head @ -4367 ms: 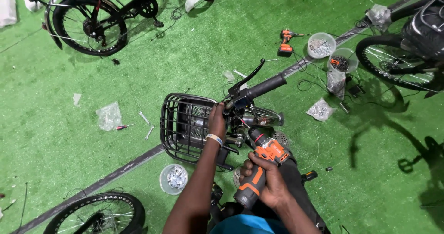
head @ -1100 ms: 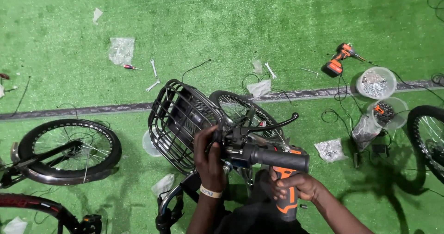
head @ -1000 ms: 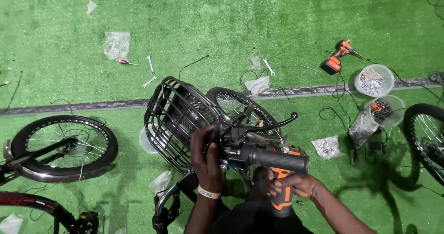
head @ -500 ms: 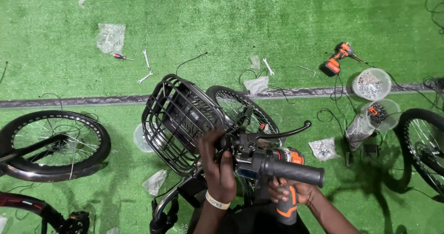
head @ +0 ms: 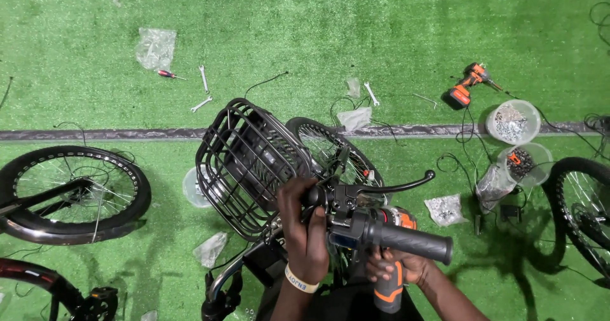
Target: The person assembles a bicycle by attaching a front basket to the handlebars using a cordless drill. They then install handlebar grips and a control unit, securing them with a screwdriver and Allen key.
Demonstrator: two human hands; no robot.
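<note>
Two hands are working at the bicycle's front, behind its black wire basket (head: pixel 244 162). Your left hand (head: pixel 305 229) is wrapping its fingers around the handlebar (head: pixel 381 232) by the brake lever (head: pixel 397 184); your right hand (head: pixel 400 270) is gripping the orange drill (head: pixel 391 283) beneath.

- A loose bicycle wheel (head: pixel 73 194) lies on the green turf (head: pixel 305 35) at the left.
- Two small wrenches (head: pixel 203 78) and a red-handled screwdriver (head: pixel 169 74) lie near a crumpled clear bag (head: pixel 155 46).
- A second orange drill (head: pixel 467 85) lies at the upper right.
- Two clear tubs (head: pixel 512 121) of hardware sit just beside it.
- A dark strip (head: pixel 95 133) crosses the turf.
</note>
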